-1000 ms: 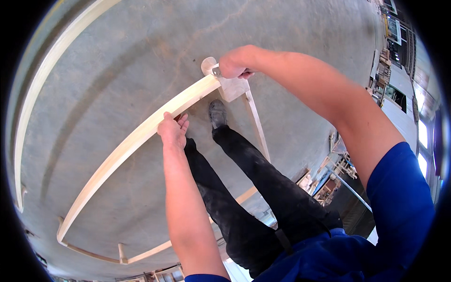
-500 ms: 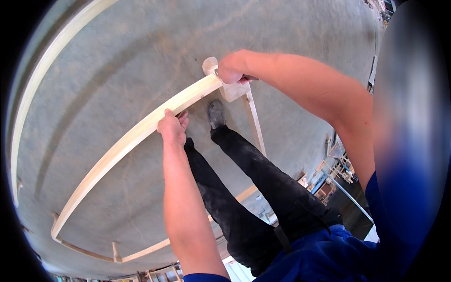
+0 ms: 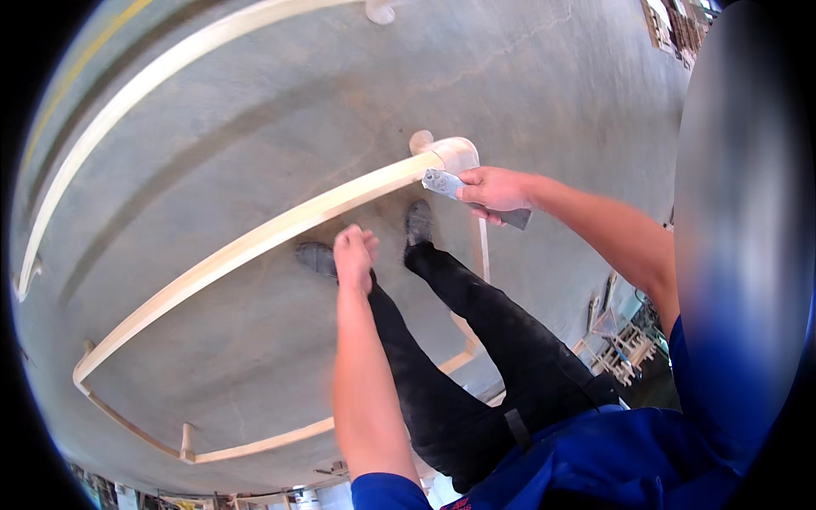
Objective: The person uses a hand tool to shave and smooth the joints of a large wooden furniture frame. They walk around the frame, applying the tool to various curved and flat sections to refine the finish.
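Note:
A long, pale wooden frame with rounded corners and short legs stands on the floor in front of me; its curved near rail runs up to a rounded corner block. My right hand grips a flat grey tool with a speckled, whitish end beside that corner; its exact kind is unclear. The tool's darker end sticks out below my fingers. Just under the rail, apart from it, is my left hand, loosely curled and slightly blurred, with nothing visible in it.
Another curved wooden rail arcs across the upper left. My shoes stand on the grey concrete floor within the frame. Stacked wooden parts lie at the right, and more items line the lower edge.
My left hand has let go of the rail and drawn back from it. My right hand has moved off the corner, down and to the right, bringing the flat tool into plain sight.

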